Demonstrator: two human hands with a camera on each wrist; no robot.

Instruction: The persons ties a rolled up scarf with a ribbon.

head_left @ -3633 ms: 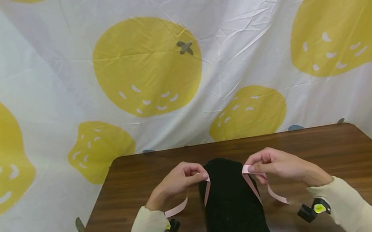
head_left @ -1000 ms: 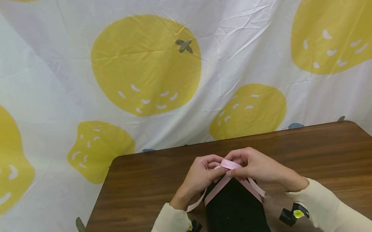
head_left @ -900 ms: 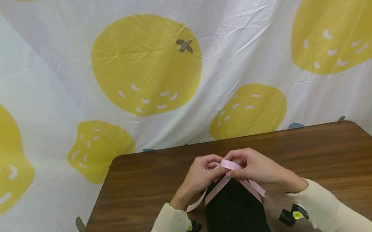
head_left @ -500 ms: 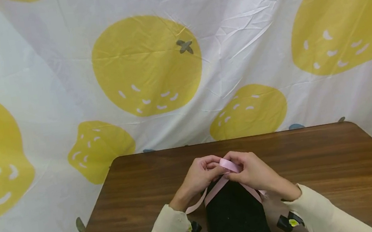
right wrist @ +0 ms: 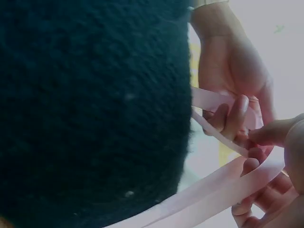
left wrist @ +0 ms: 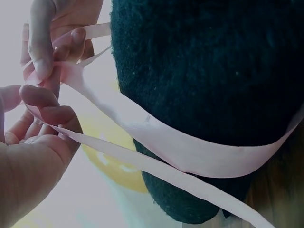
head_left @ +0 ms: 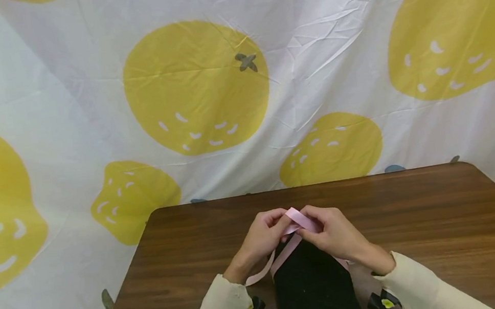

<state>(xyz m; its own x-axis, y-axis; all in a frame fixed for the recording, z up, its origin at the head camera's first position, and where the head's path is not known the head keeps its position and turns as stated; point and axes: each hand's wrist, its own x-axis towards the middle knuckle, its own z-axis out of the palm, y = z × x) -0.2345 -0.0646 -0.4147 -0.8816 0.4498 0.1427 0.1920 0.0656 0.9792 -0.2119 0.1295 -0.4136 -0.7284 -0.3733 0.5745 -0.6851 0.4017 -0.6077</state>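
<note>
Pinching the pink ribbon (head_left: 304, 221), the left hand (head_left: 259, 236) and right hand (head_left: 337, 233) nearly meet over the far part of the black fuzzy form (head_left: 315, 290), probably for fine control where the strands come together. The ribbon passes round the form's sides, whose bulk likely gives it something to draw against; one tail trails leftward. The form's long axis points toward the bench's (head_left: 427, 220) far edge, about midway between its far corners, the tip hidden. Lemon-patterned cloth (head_left: 312, 79) hangs beyond.

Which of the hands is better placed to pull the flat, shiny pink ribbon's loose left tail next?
Likely the left hand: it already pinches the ribbon, and the tail trails from its grip. The right hand pinches another stretch.
</note>
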